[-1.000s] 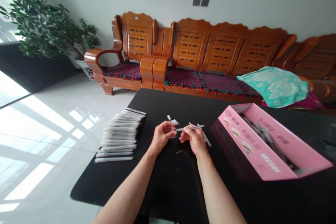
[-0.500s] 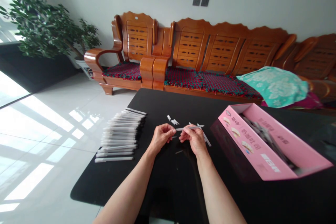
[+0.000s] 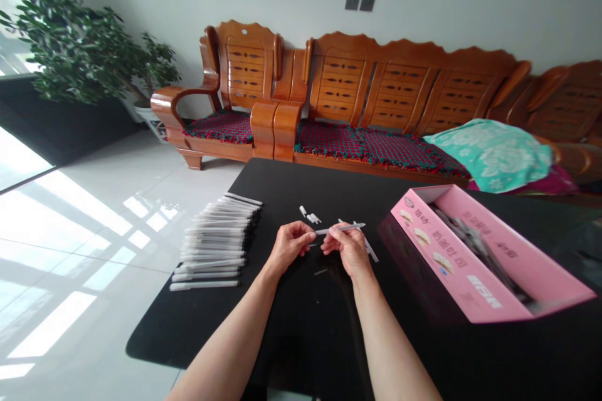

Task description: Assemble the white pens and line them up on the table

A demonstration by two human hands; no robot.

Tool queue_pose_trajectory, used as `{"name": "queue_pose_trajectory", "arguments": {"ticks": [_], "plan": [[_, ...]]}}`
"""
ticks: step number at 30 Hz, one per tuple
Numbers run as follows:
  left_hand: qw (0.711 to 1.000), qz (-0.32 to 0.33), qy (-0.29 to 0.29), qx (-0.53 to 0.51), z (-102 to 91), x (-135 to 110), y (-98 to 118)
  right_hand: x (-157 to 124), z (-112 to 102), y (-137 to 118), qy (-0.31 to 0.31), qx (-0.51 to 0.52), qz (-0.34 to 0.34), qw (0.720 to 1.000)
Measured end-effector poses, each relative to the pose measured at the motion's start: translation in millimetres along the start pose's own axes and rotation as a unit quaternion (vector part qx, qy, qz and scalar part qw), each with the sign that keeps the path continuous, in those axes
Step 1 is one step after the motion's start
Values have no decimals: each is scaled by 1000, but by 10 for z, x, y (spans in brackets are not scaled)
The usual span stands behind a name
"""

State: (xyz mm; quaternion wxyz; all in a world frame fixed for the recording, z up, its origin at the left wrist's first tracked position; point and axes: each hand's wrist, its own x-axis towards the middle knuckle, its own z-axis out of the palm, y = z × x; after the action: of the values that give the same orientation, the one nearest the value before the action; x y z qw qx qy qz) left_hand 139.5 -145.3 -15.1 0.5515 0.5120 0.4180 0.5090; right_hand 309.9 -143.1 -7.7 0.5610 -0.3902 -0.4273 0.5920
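My right hand [image 3: 347, 249] pinches a thin white pen [image 3: 345, 227] that points right above the black table [image 3: 301, 326]. My left hand [image 3: 290, 243] is closed in a pinch at the pen's left end, holding a small part I cannot make out. A neat row of several white pens [image 3: 215, 240] lies to the left of my hands. A few small white caps [image 3: 309, 215] lie just beyond my hands. Another white pen [image 3: 370, 250] rests on the table behind my right hand.
An open pink box [image 3: 475, 266] with dark pen parts inside sits at the right. Wooden chairs and a bench [image 3: 357, 100] with red cushions stand behind the table. A potted plant [image 3: 79, 44] is at far left. White floor tiles lie beyond the table's left edge.
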Motion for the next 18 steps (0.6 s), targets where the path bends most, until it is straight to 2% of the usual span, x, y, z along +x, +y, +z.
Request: {"name": "queue_pose_trajectory", "arguments": {"ticks": [3, 6, 9, 16, 18], "plan": [[999, 13, 12, -30, 4, 7, -5, 0, 0, -1, 0, -1, -2, 1000], [1000, -2, 21, -3, -5, 4, -30, -2, 2, -2, 1, -1, -4, 1000], [999, -19, 1, 27, -19, -1, -44, -2, 2, 2, 0, 1, -4, 1000], [999, 17, 8, -27, -11, 0, 5, 6, -9, 9, -1, -1, 1, 1000], [1000, 15, 12, -10, -8, -6, 8, 7, -9, 10, -1, -1, 1, 1000]]}}
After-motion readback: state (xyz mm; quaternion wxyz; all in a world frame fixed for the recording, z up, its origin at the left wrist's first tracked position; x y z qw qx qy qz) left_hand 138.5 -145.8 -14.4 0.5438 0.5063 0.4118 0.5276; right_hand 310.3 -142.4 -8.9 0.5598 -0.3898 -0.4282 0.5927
